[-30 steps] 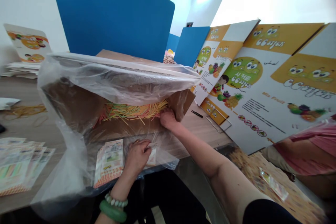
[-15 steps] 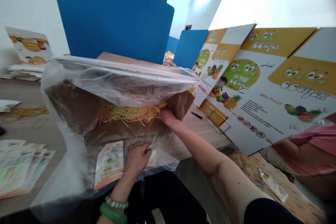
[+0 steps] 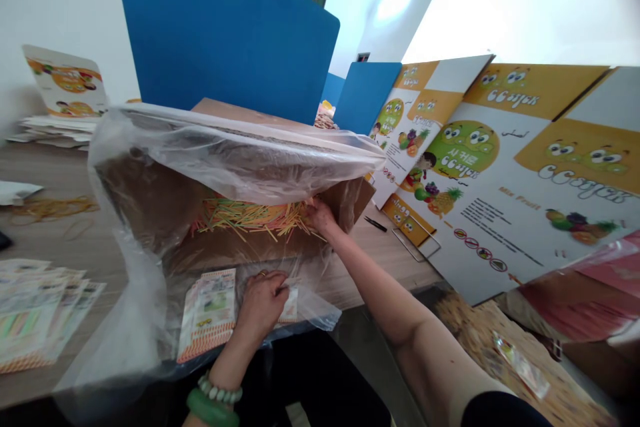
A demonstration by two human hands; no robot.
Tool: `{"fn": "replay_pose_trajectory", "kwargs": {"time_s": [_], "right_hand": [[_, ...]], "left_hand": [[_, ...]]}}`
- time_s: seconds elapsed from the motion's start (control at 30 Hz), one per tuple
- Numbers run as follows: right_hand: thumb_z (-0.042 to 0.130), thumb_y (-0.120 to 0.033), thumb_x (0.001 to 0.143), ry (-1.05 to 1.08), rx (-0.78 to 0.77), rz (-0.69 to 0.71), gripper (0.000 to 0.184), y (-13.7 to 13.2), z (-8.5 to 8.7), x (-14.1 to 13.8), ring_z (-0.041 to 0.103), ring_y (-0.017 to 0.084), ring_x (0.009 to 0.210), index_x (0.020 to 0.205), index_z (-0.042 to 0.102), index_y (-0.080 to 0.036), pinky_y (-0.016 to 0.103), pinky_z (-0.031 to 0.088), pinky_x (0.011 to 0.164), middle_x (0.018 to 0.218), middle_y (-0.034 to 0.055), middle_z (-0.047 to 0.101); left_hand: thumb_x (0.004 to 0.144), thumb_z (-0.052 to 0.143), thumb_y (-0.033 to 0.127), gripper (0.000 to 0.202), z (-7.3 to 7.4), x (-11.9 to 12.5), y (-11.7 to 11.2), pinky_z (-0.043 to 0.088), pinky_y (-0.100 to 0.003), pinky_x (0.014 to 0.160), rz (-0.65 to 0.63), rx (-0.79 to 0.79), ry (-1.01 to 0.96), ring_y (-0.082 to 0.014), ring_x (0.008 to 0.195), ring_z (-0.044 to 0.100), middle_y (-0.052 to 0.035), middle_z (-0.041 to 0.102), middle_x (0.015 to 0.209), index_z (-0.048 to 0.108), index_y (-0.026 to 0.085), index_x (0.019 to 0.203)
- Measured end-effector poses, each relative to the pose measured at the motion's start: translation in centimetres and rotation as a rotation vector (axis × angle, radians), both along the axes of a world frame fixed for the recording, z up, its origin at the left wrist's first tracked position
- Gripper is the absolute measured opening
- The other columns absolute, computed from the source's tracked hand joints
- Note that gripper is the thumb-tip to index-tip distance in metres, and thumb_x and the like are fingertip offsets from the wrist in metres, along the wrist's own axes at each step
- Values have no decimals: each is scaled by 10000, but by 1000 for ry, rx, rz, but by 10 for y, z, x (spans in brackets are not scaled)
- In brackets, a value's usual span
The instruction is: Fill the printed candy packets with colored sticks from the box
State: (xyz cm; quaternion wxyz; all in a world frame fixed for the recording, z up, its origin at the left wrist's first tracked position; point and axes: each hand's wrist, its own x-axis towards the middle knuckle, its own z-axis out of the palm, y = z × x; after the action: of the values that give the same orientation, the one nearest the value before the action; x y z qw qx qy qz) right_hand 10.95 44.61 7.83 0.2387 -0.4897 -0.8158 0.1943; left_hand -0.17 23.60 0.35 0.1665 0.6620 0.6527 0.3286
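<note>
Thin coloured sticks [image 3: 250,217] in pink, yellow, green and orange lie inside a cardboard box [image 3: 225,245] lined with clear plastic [image 3: 135,293]. My right hand [image 3: 320,217] reaches in at the box's right end. Its fingers are curled at the edge of the sticks; what they hold is not clear. In front of the box, my left hand [image 3: 263,297] lies with bent fingers over a printed packet [image 3: 290,307], mostly covered by the hand. Just left of it is a stack of printed packets [image 3: 210,310], on the plastic.
More printed packets [image 3: 40,313] are fanned out at left, with rubber bands [image 3: 55,207] behind. Black tweezers [image 3: 375,223] and a wire stand [image 3: 417,240] lie to the right. Large printed cartons [image 3: 500,193] stand at right; a person in pink [image 3: 590,293] sits beyond. A blue partition [image 3: 225,33] rises behind.
My right hand has risen slightly at the sticks, and more of its fingers show. My left hand stays at the packet. The whole view has shifted a little.
</note>
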Motion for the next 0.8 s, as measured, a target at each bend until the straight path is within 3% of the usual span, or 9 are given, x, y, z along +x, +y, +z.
{"fn": "replay_pose_trajectory", "kwargs": {"time_s": [0.07,0.2,0.3,0.43,0.53,0.67,0.8], "right_hand": [[377,-262,948,194,-155,41,276,-6,-5,-1,665,172,770,1022,618,-150,278,533,731,851,77,693],[583,-341,833,758,-586,151,172,-27,-13,1,577,130,605,858,556,-173,265,515,659,714,14,626],[647,-374,787,873,-685,200,226,-37,-18,3,551,120,596,842,545,-180,252,499,650,696,-6,601],[562,-317,856,785,-596,165,136,-32,-22,0,568,126,650,851,554,-181,257,513,713,720,-4,600],[496,-221,880,466,-357,113,142,-22,-23,-2,597,145,728,907,629,-179,259,510,763,781,12,644],[511,-205,897,96,-43,27,300,-13,-18,2,627,190,866,1153,665,-224,271,492,800,944,39,698],[466,-214,925,172,-56,-29,241,-17,-11,6,627,182,820,1081,650,-197,260,491,765,877,50,681]], "left_hand": [[830,567,115,285,1,0,-1,439,-465,1024,15,0,10,-285,1084,657,-64,739,1144,766,195,1016],[818,582,113,278,3,1,-2,450,-464,1011,17,7,6,-284,1078,664,-58,744,1131,769,207,1002],[819,583,116,270,3,0,-1,471,-434,987,1,21,-16,-269,1058,668,-53,748,1115,774,213,983],[823,583,129,253,2,-1,-1,467,-439,999,11,20,-25,-268,1066,663,-49,746,1122,779,222,954],[817,589,134,241,0,-1,-2,470,-442,998,14,25,-24,-266,1069,659,-49,745,1126,780,224,934],[815,590,131,233,-1,-2,-1,472,-434,996,17,31,-28,-260,1054,663,-42,748,1118,780,229,908],[815,585,143,218,-1,-3,1,471,-425,999,3,43,-61,-253,1049,667,-37,749,1113,774,234,873]]}}
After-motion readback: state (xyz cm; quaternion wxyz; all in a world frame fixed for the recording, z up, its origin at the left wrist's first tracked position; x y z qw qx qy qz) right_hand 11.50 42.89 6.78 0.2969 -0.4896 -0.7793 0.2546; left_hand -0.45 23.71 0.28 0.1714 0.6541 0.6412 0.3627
